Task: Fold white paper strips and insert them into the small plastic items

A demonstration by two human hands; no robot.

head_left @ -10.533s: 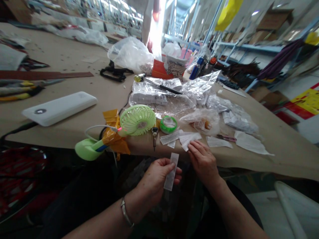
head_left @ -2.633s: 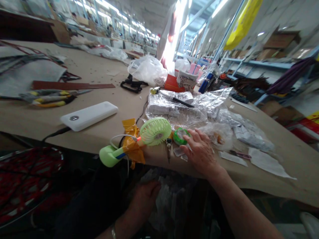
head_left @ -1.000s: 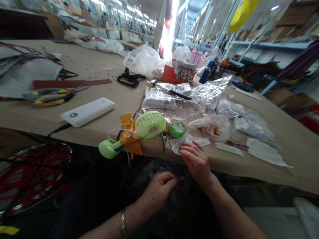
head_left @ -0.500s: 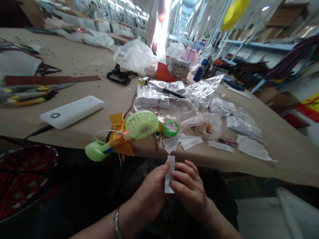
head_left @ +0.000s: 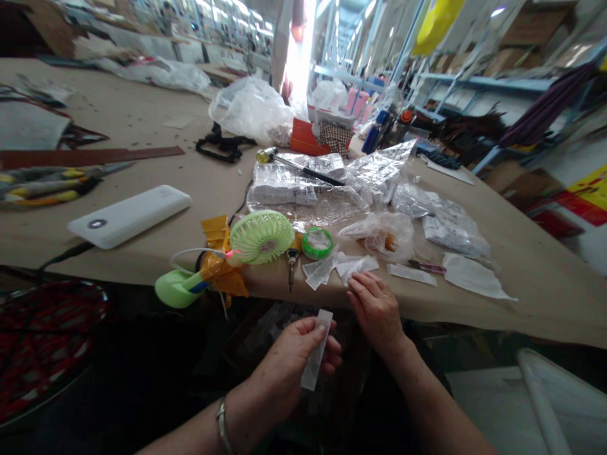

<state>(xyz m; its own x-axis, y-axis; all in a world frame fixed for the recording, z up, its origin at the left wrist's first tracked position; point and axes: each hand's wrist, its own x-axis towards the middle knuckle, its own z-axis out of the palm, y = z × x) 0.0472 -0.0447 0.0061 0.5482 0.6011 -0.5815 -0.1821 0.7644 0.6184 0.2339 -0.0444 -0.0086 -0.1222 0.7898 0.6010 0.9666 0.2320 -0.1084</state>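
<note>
My left hand (head_left: 303, 354) pinches a narrow white translucent strip (head_left: 313, 363) between thumb and fingers, below the table edge. My right hand (head_left: 377, 309) reaches over that edge. Its fingers are stretched out and its fingertips touch the right-hand part of a small pile of white strips (head_left: 320, 270); whether they grip one is hidden. Just behind the pile lies a round green-rimmed container (head_left: 317, 243) with something pale inside. Left of it, a soldering-iron-like tool (head_left: 291, 268) points its metal tip toward the edge.
A green handheld fan (head_left: 262, 237) is taped at the table edge, cabled to a white power bank (head_left: 130, 216). Behind lie a hammer (head_left: 303, 167) on plastic-wrapped packs, and a clear bag (head_left: 389, 235). Pliers (head_left: 52, 183) lie far left; a white sheet (head_left: 477, 277) lies right.
My right hand has left the strip and moved up and right to the pile on the table. My left hand keeps the strip, now tilted more and slightly lower.
</note>
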